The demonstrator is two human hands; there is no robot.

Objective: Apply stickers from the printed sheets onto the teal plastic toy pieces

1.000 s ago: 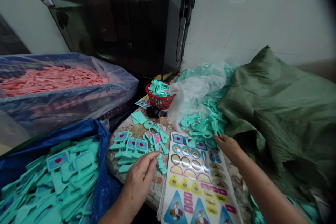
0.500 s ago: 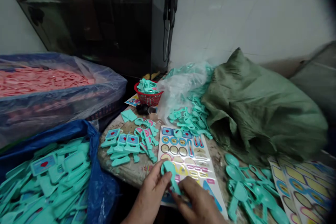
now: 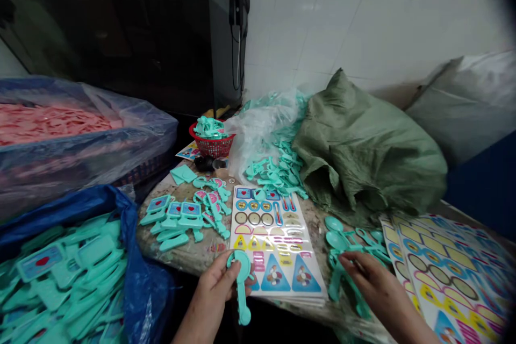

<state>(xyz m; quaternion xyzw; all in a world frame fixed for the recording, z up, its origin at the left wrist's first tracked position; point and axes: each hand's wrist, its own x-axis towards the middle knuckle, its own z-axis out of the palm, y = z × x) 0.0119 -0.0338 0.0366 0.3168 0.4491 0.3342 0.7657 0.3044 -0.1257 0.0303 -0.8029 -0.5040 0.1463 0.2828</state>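
A turquoise plastic toy piece (image 3: pixel 241 269) with a round disc head and a long handle is pinched in my left hand (image 3: pixel 220 285). The handle points down toward me, past the front edge of the sticker sheet (image 3: pixel 290 242). Over on the right, my right hand (image 3: pixel 371 282) is at a pile of turquoise toy spoons and similar pieces (image 3: pixel 336 239). Its fingers are drawn together at the pile, and what lies between them is hidden. The sheet between my hands carries triangle, round and thermometer stickers.
Stickered turquoise toys (image 3: pixel 189 215) lie left on the table. A red basket (image 3: pixel 213 146) and a clear bag (image 3: pixel 258 129) of turquoise parts stand behind. A blue bag (image 3: pixel 141 279) is lower left, a green sack (image 3: pixel 371 145) back right, more sticker sheets (image 3: pixel 451 269) at right.
My right hand has let go of the toy's handle and moved right to the pile. My left hand keeps the toy. The view has turned to the right.
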